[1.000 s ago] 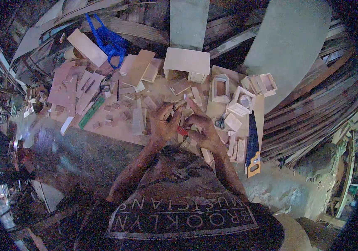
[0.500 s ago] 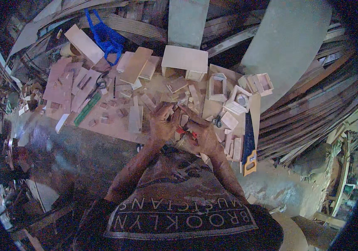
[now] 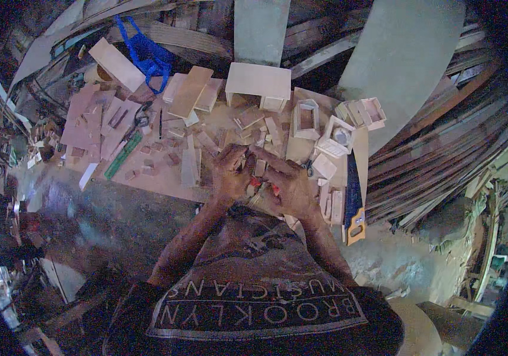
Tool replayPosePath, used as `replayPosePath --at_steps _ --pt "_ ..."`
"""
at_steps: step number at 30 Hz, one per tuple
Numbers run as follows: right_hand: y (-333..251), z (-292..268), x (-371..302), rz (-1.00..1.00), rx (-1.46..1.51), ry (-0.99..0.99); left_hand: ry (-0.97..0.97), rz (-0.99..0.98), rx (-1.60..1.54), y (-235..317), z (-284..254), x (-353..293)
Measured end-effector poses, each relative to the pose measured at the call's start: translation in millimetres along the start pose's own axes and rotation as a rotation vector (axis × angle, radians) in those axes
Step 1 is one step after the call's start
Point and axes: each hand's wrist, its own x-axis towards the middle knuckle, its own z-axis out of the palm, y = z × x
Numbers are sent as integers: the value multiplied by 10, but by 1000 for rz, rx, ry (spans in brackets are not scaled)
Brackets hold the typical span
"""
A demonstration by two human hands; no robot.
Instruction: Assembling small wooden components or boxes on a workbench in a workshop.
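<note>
Both hands are half-curled over the front of the wooden workbench (image 3: 168,187), fingertips close together; a small red thing (image 3: 276,190) shows between the left hand (image 3: 229,173) and the right hand (image 3: 294,185), one bit of it up against the right palm (too grainy to say what it is, sorry); can't tell which hand actually grips it, or whether the left has anything pinched; wood scraps lie just beyond the fingers; a handsaw (image 3: 354,199) with a yellowish handle lies off to the right, a green strip (image 3: 123,155) left, a small desk-shaped wooden piece (image 3: 258,77) at the back.
</note>
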Motion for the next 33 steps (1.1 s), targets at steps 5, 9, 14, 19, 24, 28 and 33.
replayPosePath --at_steps 5,9,14,19,24,28,33 --pt "-4 -6 3 -3 -90 7 -51 -20 40 39 -23 -46" --pt "86 -42 51 13 -172 -25 21 -6 -19 -176 105 -259" --pt "82 -218 24 117 -117 -27 67 115 -49 -93 77 -182" --pt "110 87 -238 65 -70 45 77 -119 -165 -317 199 -388" --pt "59 329 -441 292 -132 -133 152 -285 -288 -325 181 -370" --pt "10 434 -337 223 -112 2 146 -40 -147 -132 1 -347" --pt "-227 578 -207 137 -6 -101 75 -261 -145 -296 -285 -381"
